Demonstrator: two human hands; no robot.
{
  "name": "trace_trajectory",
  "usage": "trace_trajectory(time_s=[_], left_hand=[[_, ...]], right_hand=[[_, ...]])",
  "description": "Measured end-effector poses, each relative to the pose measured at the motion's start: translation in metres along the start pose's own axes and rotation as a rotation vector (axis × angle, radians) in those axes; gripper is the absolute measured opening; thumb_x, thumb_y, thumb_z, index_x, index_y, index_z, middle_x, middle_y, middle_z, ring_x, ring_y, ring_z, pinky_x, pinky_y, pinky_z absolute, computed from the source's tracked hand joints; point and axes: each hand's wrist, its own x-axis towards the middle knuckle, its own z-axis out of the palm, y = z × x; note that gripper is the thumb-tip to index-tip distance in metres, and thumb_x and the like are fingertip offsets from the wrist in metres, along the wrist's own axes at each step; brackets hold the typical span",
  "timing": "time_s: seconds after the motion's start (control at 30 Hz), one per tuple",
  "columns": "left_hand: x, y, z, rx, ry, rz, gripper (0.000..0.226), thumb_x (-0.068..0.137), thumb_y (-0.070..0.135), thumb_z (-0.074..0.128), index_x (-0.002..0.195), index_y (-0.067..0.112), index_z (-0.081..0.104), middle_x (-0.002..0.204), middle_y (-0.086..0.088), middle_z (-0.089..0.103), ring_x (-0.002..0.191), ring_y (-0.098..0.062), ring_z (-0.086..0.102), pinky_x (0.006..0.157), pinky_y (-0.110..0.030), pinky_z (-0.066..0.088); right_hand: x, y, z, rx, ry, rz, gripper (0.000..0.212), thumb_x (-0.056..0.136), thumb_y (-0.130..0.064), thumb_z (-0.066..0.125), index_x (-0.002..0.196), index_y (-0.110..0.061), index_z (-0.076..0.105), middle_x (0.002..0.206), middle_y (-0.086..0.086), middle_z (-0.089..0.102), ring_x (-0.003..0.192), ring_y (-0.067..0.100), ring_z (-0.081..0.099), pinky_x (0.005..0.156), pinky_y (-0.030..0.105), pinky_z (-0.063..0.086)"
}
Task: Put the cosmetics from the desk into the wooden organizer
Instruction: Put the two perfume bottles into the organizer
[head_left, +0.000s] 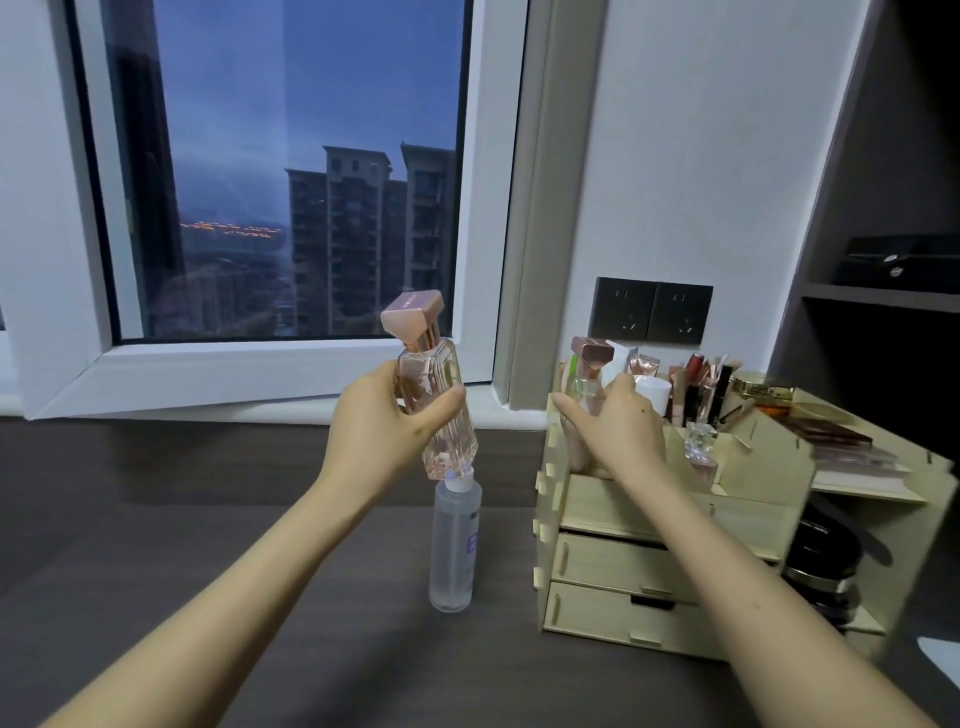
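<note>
Gripping a pink bottle (436, 395) round its middle, thumb in front and fingers behind, the left hand (395, 415) holds it in the air over the bench (208, 493). The bottle tilts with its rose cap up and to the left. Its base shows just over the white cap of a clear bottle (453, 545), though whether they touch cannot be told. That clear bottle stands upright mid-bench, just left of the organizer (649, 566). The organizer stands toward the right edge of the bench, close to the far edge and the wall, with stacked drawers in its front. The right hand (618, 426) reaches over the organizer's top left compartment, thumb and fingers curled round a green bottle (582, 387) with a similar rose cap that stands in that compartment. Behind the hand, in the back compartments, are a white jar (652, 395) and a crowd of lipsticks (698, 384) and brushes. A small glass bottle (701, 441) stands in a compartment just right of the hand. On the organizer's right half lie a gold compact (761, 389) and flat palettes (831, 434), and a black jar (821, 566) sits low in its right side. On the wall behind are 2 dark sockets (652, 310). A window (291, 171) beyond the far edge shows towers at dusk.
</note>
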Motion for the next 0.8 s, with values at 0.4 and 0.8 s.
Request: trace_trajectory(time_s=[0.4,0.8], left_hand=[[0.003,0.094,0.055,0.001,-0.123,0.200,0.031,0.074,0.043,0.067,0.065,0.015,0.056,0.060,0.003,0.059,0.056,-0.011,0.052,0.051,-0.025,0.040],[0.017,0.111,0.109,-0.184,-0.575,0.076,0.044,0.081,0.051,0.061,0.103,0.013,0.068,0.095,-0.004,0.071,0.089,-0.017,0.065,0.081,-0.034,0.053]], right_hand=[[-0.066,-0.019,-0.067,0.189,0.078,-0.311,0.050,0.070,-0.050,0.069,0.109,-0.020,0.057,0.061,-0.019,0.044,0.058,0.000,0.045,0.049,0.015,0.029],[-0.033,0.025,-0.066,0.149,0.191,-0.167,0.040,0.072,-0.034,0.073,0.101,-0.009,0.062,0.082,0.007,0.069,0.082,0.028,0.065,0.056,0.027,0.037]])
